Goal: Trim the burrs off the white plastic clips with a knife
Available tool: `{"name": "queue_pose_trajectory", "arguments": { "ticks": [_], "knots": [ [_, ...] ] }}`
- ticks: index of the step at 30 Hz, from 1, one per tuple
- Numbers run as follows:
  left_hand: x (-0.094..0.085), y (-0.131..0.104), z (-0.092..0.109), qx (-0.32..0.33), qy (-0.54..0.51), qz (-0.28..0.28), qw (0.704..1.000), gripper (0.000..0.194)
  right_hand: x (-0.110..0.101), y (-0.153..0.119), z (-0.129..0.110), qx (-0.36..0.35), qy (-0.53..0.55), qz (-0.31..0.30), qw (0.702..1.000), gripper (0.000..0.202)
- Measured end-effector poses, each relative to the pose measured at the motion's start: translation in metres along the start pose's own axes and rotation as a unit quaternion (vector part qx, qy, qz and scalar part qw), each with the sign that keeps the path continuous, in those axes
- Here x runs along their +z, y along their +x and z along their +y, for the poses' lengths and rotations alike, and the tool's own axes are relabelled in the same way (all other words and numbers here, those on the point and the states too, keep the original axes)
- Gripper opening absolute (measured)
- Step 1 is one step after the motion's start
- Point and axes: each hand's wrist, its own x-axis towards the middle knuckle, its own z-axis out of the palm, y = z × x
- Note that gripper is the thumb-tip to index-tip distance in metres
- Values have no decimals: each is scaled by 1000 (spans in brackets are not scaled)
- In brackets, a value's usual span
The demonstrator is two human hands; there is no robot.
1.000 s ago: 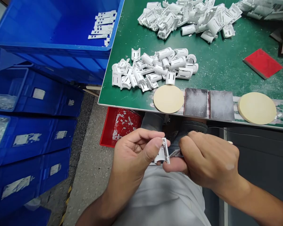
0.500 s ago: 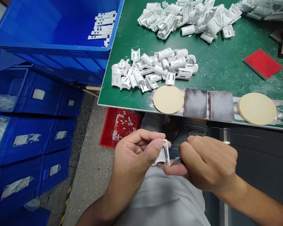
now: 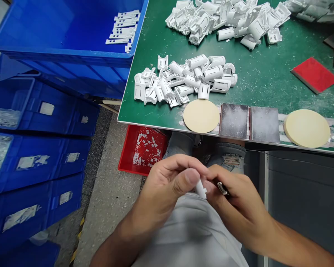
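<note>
Over my lap, my left hand (image 3: 174, 185) is closed on a white plastic part (image 3: 201, 190), pinched between thumb and fingers. Much of that part is hidden by the thumb; its lower end sticks out. Close against it on the right, my right hand (image 3: 236, 200) is wrapped round a small metal-bodied knife (image 3: 222, 188). Only the dark end of the knife shows, and its blade is out of sight. The fingertips of both hands meet around the white part.
On the green table (image 3: 256, 70) lie a near pile of white curved parts (image 3: 183, 79) and a larger far pile (image 3: 225, 20). Round cream pads, dark blocks (image 3: 233, 120) and a red block (image 3: 314, 75) sit there too. A red bin (image 3: 124, 161) and blue crates (image 3: 72, 55) stand left.
My right hand has turned over and moved in against my left fingers, hiding the blade. The white part has been turned, now showing its smooth outer side. The view has shifted slightly.
</note>
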Motion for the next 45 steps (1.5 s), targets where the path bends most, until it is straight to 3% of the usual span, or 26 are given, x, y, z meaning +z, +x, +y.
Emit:
{"name": "queue_pose_trajectory", "arguments": {
  "ticks": [2,6,11,15,25,39,42,44,45],
  "knots": [
    [0,0,0,-16,-15,12,1000,16,-5,1,0,-94,-142,47,984,13],
    [1,-1,2,-40,4,30,999,21,-11,6,2,-213,-403,145,878,54],
    [-1,-3,2,-53,60,46,996,23,-10,14,1,-237,-511,151,812,64],
    [0,-4,2,-64,63,57,994,23,-10,16,-1,-223,-545,164,792,66],
    [4,-2,2,-72,39,67,994,22,-8,15,2,-208,-535,157,804,66],
    [5,-1,-6,-69,52,68,994,24,-6,11,9,-248,-512,165,806,60],
    [6,-4,-7,-71,70,57,993,27,0,7,18,-268,-445,174,837,57],
    [5,-3,2,-8,153,93,984,27,7,2,26,-273,-342,178,881,55],
    [4,1,10,54,226,130,964,25,10,0,30,-252,-268,178,913,54]
  ]
}}
